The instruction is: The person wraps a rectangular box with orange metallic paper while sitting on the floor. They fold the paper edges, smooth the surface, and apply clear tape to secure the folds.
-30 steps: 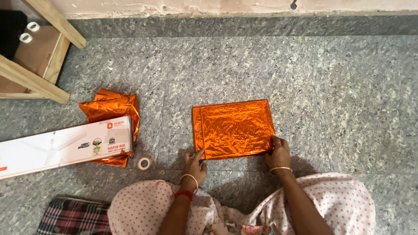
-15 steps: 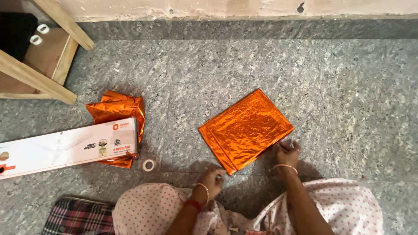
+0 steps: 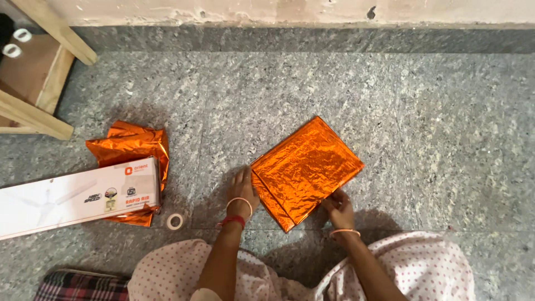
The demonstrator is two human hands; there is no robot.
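A flat box wrapped in shiny orange foil (image 3: 306, 170) lies on the grey stone floor, turned at an angle. My left hand (image 3: 242, 192) rests flat against its left edge, fingers spread on the floor and the wrap. My right hand (image 3: 337, 207) grips the box's near right edge, fingers curled under the foil. Both wrists wear bangles.
A long white cardboard box (image 3: 75, 197) lies at the left on crumpled orange foil (image 3: 129, 146). A small roll of tape (image 3: 175, 221) sits beside it. A wooden frame (image 3: 39, 67) stands at the top left. A wall base (image 3: 306, 14) runs along the top. Checked cloth (image 3: 78, 287) lies at the bottom left.
The wrapped box was turned from square to angled. My left hand moved up from the near corner to its left edge; my right hand shifted left along the near edge.
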